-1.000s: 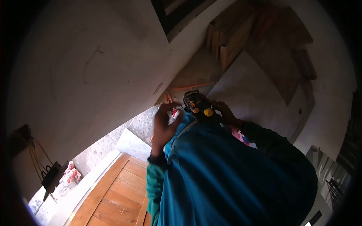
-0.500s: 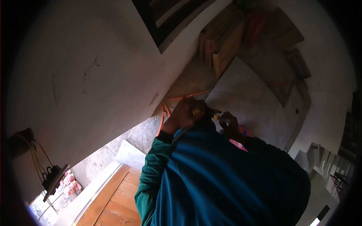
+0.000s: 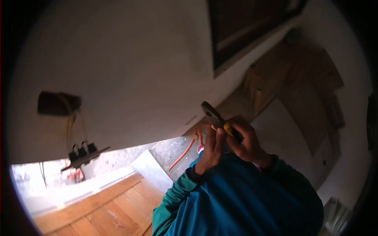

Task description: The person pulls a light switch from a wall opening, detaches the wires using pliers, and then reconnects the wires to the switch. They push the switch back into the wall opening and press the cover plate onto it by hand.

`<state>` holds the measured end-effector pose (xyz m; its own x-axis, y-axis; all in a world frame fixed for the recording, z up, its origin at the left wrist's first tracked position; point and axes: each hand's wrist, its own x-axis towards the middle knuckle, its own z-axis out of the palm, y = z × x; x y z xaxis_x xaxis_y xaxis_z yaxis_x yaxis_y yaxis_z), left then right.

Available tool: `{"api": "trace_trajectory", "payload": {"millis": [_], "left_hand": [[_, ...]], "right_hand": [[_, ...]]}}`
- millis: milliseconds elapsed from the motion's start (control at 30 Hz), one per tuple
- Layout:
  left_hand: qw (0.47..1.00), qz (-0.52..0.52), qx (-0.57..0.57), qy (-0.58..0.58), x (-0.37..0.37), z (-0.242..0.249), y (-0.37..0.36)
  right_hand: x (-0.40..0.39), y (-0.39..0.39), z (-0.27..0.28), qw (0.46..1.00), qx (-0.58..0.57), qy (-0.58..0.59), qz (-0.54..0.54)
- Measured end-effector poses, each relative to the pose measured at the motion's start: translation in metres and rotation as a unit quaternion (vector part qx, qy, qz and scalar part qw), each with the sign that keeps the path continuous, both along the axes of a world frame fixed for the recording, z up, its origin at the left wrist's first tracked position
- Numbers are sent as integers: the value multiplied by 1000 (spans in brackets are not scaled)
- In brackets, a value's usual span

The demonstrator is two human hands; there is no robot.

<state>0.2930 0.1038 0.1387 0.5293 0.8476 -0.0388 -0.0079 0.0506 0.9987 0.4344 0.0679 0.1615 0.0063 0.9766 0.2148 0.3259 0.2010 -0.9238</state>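
My right hand (image 3: 247, 141) is closed around a pair of pliers (image 3: 212, 111) with yellow grips, its dark jaws pointing up and left. Beside it, my left hand (image 3: 210, 150) has its fingers pinched just under the pliers. A small yellow bit shows at those fingertips, too small to name. Both hands are held close together in front of my blue and green clothing.
From a dark wall box (image 3: 59, 104) on the left, yellow wires (image 3: 69, 126) run to a hanging switch plate (image 3: 84, 156). An orange conduit (image 3: 183, 153) lies on the floor near a wooden door panel (image 3: 114, 210). Cardboard (image 3: 262, 88) leans at the back.
The view has swung left, bringing the hanging switch plate further in. The pliers, earlier near my left hand, now stand raised in my right hand, and my left hand has dropped below them.
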Motion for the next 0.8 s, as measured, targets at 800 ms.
{"api": "trace_trajectory", "payload": {"millis": [800], "left_hand": [[991, 79, -97, 47, -136, -143, -23]], "right_hand": [[-1, 18, -51, 982, -14, 102, 160]]}}
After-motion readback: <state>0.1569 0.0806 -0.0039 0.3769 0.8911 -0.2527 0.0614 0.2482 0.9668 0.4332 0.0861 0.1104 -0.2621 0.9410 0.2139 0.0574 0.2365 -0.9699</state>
